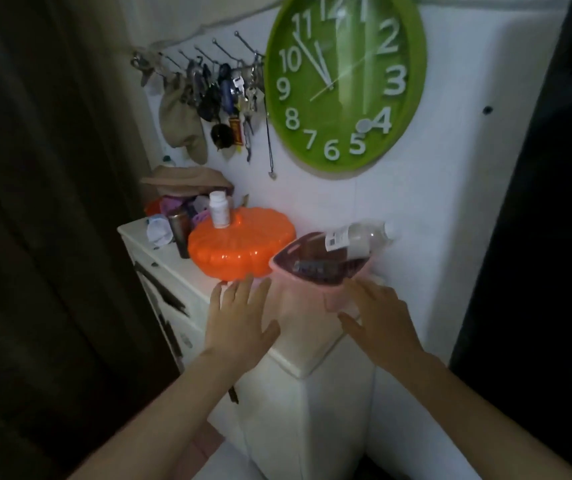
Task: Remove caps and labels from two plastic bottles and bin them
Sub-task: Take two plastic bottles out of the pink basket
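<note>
bottle tilted, cap upper right — in pink basket

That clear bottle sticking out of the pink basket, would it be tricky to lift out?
Probably not. The clear bottle looks see-through and empty, so likely light. It leans on the rim of the pink basket, so it may slide or tip if the basket is nudged. Its smooth round body could roll once laid down. Both the left hand and right hand hover open nearby.
</note>
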{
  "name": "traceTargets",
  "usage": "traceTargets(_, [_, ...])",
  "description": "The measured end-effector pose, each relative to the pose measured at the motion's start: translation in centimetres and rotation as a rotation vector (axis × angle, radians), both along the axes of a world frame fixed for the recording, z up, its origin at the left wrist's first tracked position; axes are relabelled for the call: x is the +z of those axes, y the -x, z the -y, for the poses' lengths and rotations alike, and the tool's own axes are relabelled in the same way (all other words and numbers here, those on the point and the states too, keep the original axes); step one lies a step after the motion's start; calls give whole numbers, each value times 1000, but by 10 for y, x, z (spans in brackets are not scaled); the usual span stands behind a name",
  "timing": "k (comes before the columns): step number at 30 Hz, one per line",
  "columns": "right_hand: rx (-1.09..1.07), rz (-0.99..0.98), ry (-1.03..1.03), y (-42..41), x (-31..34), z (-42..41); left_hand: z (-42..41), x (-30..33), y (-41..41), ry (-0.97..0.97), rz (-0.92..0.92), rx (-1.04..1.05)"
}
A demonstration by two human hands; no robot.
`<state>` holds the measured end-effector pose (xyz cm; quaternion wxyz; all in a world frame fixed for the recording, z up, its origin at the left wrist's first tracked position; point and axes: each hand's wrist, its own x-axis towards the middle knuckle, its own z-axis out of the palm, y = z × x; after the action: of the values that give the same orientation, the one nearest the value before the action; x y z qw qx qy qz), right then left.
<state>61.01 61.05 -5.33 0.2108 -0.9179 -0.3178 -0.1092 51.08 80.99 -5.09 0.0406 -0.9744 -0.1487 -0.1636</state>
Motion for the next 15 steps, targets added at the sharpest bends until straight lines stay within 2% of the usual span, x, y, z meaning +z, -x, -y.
traceTargets(6, [-69, -18, 56, -64, -7, -50, -67, 3, -80, 61, 1, -66])
traceTargets(9, [-116, -42, 71, -84, -11, -62, -83, 3, -125, 130, 59, -191])
traceTargets(11, [-135, -67, 57, -94, -14, -67, -93, 3, -159, 184, 28, -280])
traceTargets(15, [-213, -84, 53, -101, -20, -84, -106, 3, -224, 150, -10, -499])
